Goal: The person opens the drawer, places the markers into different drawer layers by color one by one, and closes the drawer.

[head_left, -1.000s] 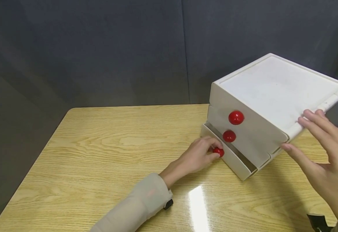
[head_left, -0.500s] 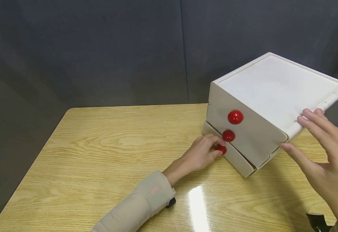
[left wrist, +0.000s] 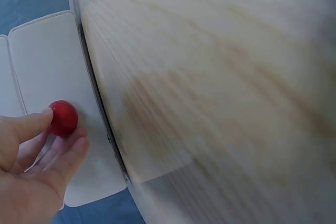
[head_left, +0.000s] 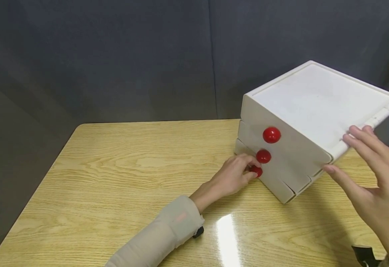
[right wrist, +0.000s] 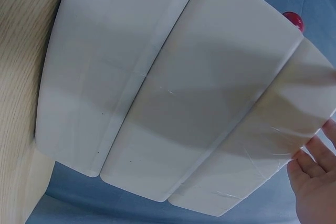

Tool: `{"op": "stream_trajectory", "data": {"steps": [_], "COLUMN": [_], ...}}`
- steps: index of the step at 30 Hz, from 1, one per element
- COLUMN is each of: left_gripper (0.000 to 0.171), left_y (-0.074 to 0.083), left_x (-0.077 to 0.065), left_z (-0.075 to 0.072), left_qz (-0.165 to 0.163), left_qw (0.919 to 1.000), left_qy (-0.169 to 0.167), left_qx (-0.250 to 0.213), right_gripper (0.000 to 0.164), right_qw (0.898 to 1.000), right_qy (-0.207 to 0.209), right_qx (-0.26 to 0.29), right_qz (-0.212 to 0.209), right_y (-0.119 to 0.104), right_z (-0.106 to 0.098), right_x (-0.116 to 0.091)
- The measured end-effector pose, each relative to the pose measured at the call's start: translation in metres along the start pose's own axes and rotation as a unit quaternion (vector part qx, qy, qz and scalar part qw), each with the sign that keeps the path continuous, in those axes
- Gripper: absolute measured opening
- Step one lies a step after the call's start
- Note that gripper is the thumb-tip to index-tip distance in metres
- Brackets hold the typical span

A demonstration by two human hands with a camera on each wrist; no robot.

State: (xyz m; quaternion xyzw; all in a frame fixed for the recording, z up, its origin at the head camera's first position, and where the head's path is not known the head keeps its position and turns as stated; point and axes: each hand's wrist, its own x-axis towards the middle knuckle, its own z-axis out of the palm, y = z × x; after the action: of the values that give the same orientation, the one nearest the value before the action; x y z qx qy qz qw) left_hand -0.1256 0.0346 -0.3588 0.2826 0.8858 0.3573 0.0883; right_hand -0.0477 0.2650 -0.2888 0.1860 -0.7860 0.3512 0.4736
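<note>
A white cabinet of three stacked drawers (head_left: 324,100) stands at the right of the table, each drawer with a round red knob. At the bottom drawer (head_left: 278,187), my left hand (head_left: 232,174) pinches the lowest knob (head_left: 256,171) between thumb and fingers. The left wrist view shows that knob (left wrist: 64,118) partly covered by the fingertips. My right hand (head_left: 378,178) rests on the cabinet's near top edge with fairly straight fingers, its thumb near the front corner. In the head view the bottom drawer sits nearly flush, with a thin dark gap at its near end.
The wooden table (head_left: 131,178) extends to the left of the cabinet. A dark curtain (head_left: 148,59) hangs behind it. The middle knob (head_left: 263,156) and the top knob (head_left: 272,135) stick out just above the left fingers.
The bottom drawer has slid in from partly open to almost flush, and my left hand has moved with its knob toward the cabinet. My right hand has stayed in place.
</note>
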Motion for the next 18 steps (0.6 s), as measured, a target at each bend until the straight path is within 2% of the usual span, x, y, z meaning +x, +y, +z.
{"op": "stream_trajectory", "data": {"steps": [12,18], "left_gripper": [0.021,0.03], "left_y": [0.0018,0.0012], "left_x": [0.0012,-0.0026], "left_z": [0.0016,0.0005], "left_qz": [0.002,-0.01], "left_qw": [1.0,0.9997], "left_qy": [-0.006,-0.022], "left_qx": [0.002,0.007], "right_gripper": [0.075,0.076], "right_qw": [1.0,1.0], "right_qy": [-0.007,-0.002], "right_qx": [-0.006,-0.005], "right_qz": [0.0,0.0], "right_y": [0.0043,0.004], "right_z": [-0.0028,-0.0022], "right_x": [-0.0017,-0.0017]}}
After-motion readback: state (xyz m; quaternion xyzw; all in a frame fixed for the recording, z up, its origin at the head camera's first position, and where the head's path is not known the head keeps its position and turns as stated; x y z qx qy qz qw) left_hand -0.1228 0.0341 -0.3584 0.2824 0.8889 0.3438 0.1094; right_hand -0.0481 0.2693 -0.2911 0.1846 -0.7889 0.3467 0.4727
